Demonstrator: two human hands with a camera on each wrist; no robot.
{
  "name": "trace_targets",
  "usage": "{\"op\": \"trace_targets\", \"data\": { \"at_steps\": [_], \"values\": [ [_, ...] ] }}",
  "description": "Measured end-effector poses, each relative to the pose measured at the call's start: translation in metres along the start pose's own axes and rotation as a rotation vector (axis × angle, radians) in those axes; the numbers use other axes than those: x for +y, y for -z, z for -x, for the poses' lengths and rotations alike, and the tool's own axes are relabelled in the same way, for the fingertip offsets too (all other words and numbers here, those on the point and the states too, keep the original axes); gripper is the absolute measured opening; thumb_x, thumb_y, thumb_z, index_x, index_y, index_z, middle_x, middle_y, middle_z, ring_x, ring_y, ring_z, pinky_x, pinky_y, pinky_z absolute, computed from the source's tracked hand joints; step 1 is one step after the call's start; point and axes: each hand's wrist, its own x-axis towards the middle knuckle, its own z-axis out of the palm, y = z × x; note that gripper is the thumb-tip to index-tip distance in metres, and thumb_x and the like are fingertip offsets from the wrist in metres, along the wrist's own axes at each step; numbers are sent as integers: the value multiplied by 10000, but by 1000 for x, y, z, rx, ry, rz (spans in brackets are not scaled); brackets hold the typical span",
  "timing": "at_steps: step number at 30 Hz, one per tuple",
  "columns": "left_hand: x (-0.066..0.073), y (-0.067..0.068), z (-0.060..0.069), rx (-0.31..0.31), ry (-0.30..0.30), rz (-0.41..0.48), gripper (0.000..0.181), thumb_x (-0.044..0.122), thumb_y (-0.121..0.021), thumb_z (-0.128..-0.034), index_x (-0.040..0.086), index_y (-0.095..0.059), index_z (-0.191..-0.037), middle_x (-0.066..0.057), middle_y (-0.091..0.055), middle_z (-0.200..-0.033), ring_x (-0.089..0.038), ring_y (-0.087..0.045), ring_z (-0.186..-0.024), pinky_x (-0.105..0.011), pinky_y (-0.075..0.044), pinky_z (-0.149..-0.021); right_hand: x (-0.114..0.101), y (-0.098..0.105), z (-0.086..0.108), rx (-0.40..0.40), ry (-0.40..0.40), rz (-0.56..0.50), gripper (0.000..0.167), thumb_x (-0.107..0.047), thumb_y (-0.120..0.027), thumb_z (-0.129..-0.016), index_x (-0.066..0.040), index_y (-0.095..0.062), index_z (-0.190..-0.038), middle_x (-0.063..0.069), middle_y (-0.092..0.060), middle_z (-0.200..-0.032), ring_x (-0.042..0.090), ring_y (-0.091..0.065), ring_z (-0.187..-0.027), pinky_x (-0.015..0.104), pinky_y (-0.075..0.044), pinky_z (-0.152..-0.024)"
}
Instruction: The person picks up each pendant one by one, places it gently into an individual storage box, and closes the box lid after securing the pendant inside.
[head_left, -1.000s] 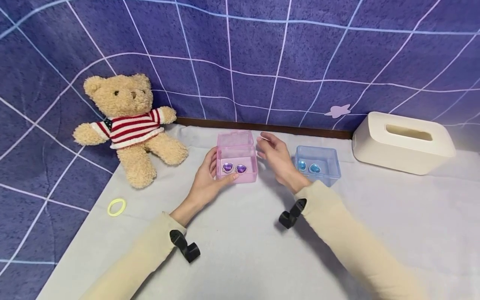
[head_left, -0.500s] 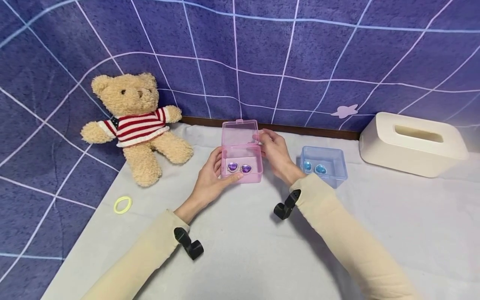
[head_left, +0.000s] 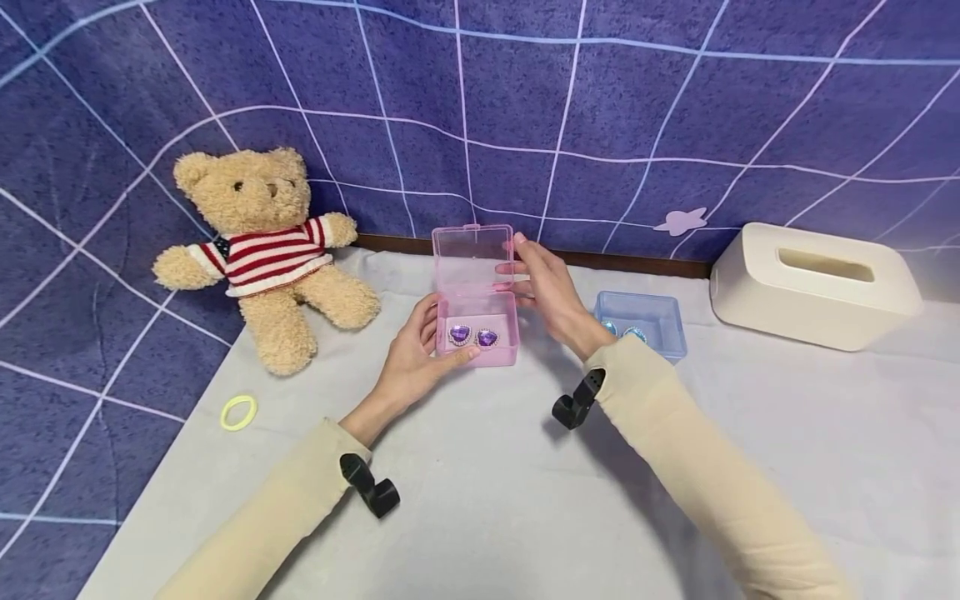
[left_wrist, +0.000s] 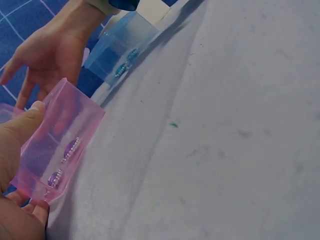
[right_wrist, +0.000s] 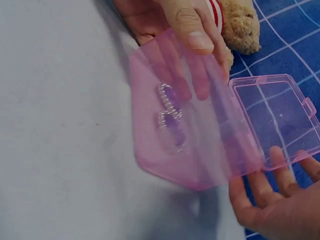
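A see-through pink plastic box (head_left: 480, 357) stands on the cloth with its hinged lid (head_left: 474, 254) raised at the back. Inside lie two purple heart-shaped gems (head_left: 460, 335) with beaded silver rims. My left hand (head_left: 412, 358) grips the box from its left side, thumb over the front rim and fingers round the side wall. At the lid's right edge is my right hand (head_left: 553, 292), fingers extended and spread; in the right wrist view its fingertips (right_wrist: 276, 154) touch or nearly touch the lid (right_wrist: 280, 120).
Just right of my right hand sits a see-through blue box (head_left: 660, 321) with two blue gems, partly covered by the sleeve. A cream tissue box (head_left: 817, 287) is farther right. A teddy bear (head_left: 266, 258) leans at the left, a yellow ring (head_left: 238, 412) before it.
The pink lid has swung up from leaning low at the back to standing higher. My right hand's fingers have come to the lid's edge and then spread. The left hand keeps its grip.
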Motion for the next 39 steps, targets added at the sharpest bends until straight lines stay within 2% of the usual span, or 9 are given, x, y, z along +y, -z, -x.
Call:
{"op": "trace_targets", "data": {
  "at_steps": [3,9,14,18,21,26,29,35,39],
  "values": [
    [0,0,-1,-4,-7,1,901,34,-796,-772,62,-255,-1492,-176,-393,-1485,-312,-410,-1375,-370,-312,-1178,-7,-2,1,-2,-8,47,575,-566,-397,-981,-106,-576,-1276,213,-614,-1234,396,-641,-1091,463,-521,-903],
    [-1,1,-2,-13,-12,-24,899,58,-810,-765,84,-271,-1484,-162,-423,-1459,-306,-435,-1355,-378,-331,-1166,-14,-6,3,-37,21,144,591,-553,-382,-991,-37,-628,-1141,211,-621,-1184,398,-640,-1081,435,-498,-801],
    [0,4,-3,-23,-8,-38,903,77,-816,-763,86,-269,-1482,-168,-417,-1465,-303,-432,-1360,-373,-330,-1167,-14,-1,6,-122,37,160,536,-476,-437,-999,-2,-600,-1188,246,-568,-1279,378,-592,-1162,502,-478,-985],
    [2,5,-4,-15,6,-89,920,114,-827,-758,87,-260,-1482,-172,-424,-1461,-293,-434,-1362,-369,-338,-1163,-13,7,9,-238,43,132,441,-331,-452,-1014,45,-536,-1229,258,-502,-1355,393,-513,-1252,465,-423,-1088],
    [4,6,-3,-15,-1,-133,987,148,-833,-756,129,-199,-1512,-193,-420,-1461,-303,-436,-1362,-382,-356,-1150,-11,14,13,-317,53,132,360,-233,-471,-1002,47,-516,-1223,256,-487,-1368,401,-469,-1300,447,-378,-1131],
    [4,7,0,-51,-44,-167,1041,159,-840,-751,268,-160,-1532,-197,-447,-1439,-313,-463,-1340,-396,-402,-1111,-2,23,16,-393,98,251,348,-182,-599,-943,0,-563,-1238,194,-569,-1309,359,-531,-1256,448,-399,-1107],
    [4,9,1,-77,-71,-148,968,125,-827,-762,252,-234,-1515,-186,-456,-1433,-316,-459,-1342,-418,-400,-1111,6,26,18,-417,141,310,399,-136,-686,-887,-10,-579,-1250,147,-565,-1342,320,-528,-1277,440,-406,-1102],
    [8,11,2,-78,-85,-197,568,233,-610,-949,243,-371,-1464,-155,-429,-1485,-319,-424,-1376,-447,-345,-1149,20,25,23,-407,267,436,503,-12,-790,-746,14,-602,-1212,136,-426,-1470,275,-387,-1386,442,-432,-1085],
    [7,10,2,-62,-79,-223,537,250,-568,-969,247,-370,-1468,-126,-391,-1522,-307,-397,-1397,-418,-315,-1170,24,22,27,-370,314,478,533,10,-801,-701,10,-612,-1200,139,-404,-1490,278,-354,-1406,457,-429,-1084]
  ]
}}
